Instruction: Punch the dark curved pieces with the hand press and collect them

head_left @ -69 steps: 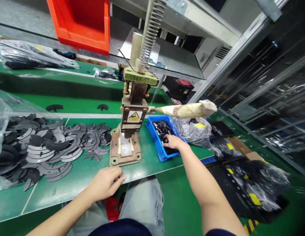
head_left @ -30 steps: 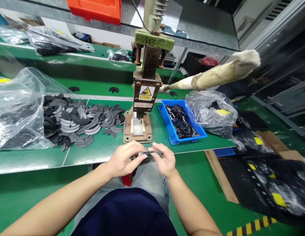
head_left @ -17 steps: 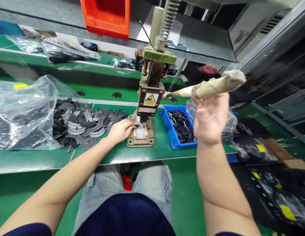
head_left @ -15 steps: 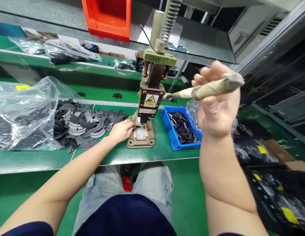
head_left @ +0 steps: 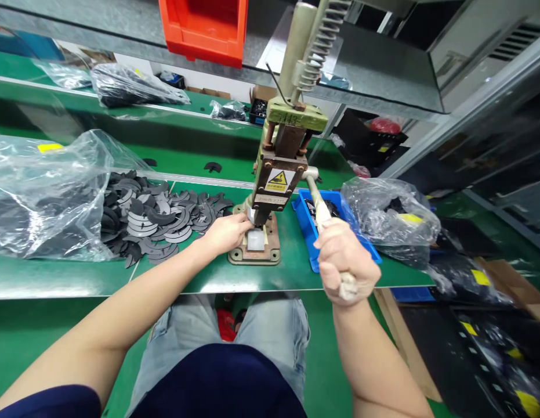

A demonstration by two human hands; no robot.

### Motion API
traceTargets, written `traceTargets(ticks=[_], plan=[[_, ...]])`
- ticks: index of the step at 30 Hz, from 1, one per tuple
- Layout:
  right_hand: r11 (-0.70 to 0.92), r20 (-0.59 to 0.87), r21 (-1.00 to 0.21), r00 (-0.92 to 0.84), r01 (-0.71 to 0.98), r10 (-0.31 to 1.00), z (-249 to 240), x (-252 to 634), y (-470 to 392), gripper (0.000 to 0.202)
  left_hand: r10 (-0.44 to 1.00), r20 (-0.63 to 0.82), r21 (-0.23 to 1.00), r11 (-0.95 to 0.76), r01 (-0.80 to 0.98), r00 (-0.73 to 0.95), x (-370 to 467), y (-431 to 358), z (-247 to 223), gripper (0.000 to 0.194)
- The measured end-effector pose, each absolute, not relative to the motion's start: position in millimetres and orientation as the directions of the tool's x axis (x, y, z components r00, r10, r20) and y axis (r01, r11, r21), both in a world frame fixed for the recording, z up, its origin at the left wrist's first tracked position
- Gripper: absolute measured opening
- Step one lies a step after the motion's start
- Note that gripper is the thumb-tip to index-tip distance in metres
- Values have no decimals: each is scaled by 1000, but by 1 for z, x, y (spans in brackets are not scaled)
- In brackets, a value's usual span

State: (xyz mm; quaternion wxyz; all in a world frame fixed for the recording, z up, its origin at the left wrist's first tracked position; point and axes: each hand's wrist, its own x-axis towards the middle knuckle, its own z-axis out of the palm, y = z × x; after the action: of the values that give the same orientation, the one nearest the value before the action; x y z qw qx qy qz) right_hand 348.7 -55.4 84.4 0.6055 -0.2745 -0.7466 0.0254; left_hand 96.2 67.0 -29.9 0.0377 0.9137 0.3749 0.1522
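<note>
A green hand press (head_left: 278, 168) stands on the bench, a yellow warning label on its front. My right hand (head_left: 348, 258) is wrapped around its lever handle (head_left: 316, 200), which is bound in pale tape and tilts down toward me. At the press base (head_left: 272, 247), my left hand (head_left: 228, 234) has its fingers closed beside the ram; whatever they pinch is hidden. A small translucent block (head_left: 255, 240) sits on the base just in front of the ram tip. Dark curved flat pieces (head_left: 159, 217) lie heaped left of my left hand.
Right of the press, a blue bin (head_left: 307, 229) holds small black parts, partly behind my right hand. Clear plastic bags lie on the left (head_left: 43, 203) and right (head_left: 391, 215). An orange bin (head_left: 204, 43) sits on the shelf above. Bagged black parts (head_left: 500, 342) are at lower right.
My right hand has swung the press lever down toward me and its fingers, loose before, now wrap around the handle. My left hand stays at the press base. The view has shifted slightly.
</note>
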Motion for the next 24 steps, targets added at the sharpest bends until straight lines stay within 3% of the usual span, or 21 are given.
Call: traceTargets(ticks=[4,9,17,24], plan=[[823,896,-348,-101,449,433,55,351,-60,26,704,282,253,-710,657,652,80,71,-30,34],[818,917,-355,-4,452,400,51,345,-55,28,798,383,280,-580,765,464,17,72,-22,30],[839,927,-356,39,413,374,51,341,-52,26,777,148,111,-628,771,612,-25,30,-32,28],[830,920,-361,19,425,390,53,343,-52,24,739,131,72,-672,737,661,-17,35,-41,23]])
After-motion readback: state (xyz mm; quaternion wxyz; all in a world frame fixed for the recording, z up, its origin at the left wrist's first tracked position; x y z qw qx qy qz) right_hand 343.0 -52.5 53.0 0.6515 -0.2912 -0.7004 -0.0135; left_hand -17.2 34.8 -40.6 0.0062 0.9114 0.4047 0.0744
